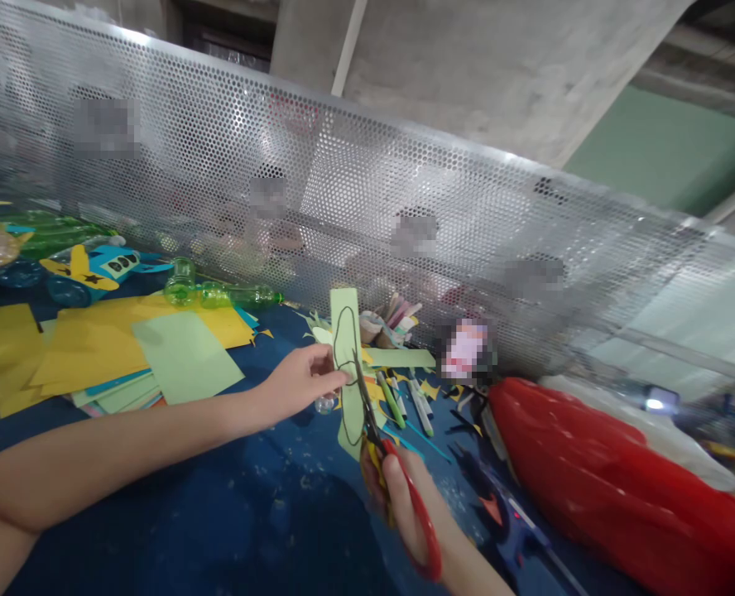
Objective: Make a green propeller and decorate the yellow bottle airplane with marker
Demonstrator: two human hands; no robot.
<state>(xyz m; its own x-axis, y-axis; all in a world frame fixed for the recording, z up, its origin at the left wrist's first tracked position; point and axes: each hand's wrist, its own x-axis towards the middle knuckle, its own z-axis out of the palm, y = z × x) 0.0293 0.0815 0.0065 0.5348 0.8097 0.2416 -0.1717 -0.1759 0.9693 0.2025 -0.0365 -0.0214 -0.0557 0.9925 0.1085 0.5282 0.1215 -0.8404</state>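
A light green strip of paper [345, 327] with a long rounded outline drawn in black stands nearly upright above the table. My left hand [309, 377] pinches its left edge, thumb in front, near the middle of the outline. In my right hand [405, 492] is a pair of scissors [420, 530] with red and yellow handles. Their dark blades lie along the strip's right side, beside the drawn line. Whether the blades are fully closed is hard to make out. Below the strip, a bit of clear plastic [324, 404] shows.
Yellow sheets [94, 343] and a green sheet [184, 352] lie left, near green bottles [237, 295] and a paper-and-bottle plane [103, 269]. Markers [420, 407] and scraps lie right, by a glue gun [516, 530] and a red plastic bag [609, 472]. A perforated metal screen [355, 182] stands behind.
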